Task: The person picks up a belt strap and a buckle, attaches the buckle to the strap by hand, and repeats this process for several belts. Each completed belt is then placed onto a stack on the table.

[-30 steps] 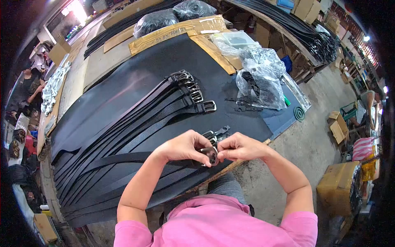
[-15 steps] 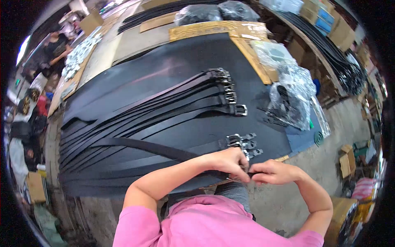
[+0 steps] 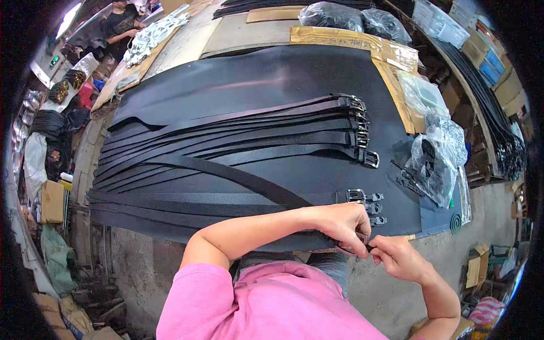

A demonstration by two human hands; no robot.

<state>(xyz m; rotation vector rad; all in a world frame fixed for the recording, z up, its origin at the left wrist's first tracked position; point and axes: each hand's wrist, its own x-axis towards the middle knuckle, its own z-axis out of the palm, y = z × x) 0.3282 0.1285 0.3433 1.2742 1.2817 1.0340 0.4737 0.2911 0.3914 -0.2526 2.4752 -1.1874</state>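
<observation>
Several black belts with silver buckles lie side by side on a dark sheet. Nearer the front edge, more buckles and small black pieces sit beside my left hand. That hand is closed on a black belt, whose strap runs back across the sheet to the left. My right hand pinches a small dark piece at the belt's end, close to my left fingertips. The exact shape of the held end is hidden by my fingers.
Clear plastic bags with black parts lie at the table's right, beside a green coil. Dark bagged bundles and cardboard are at the back. A person is at the far left. Cartons stand at right.
The view has shifted, so the table and belts appear farther left. Both hands are still together at the belt's end, and my right hand's fingers have changed position slightly.
</observation>
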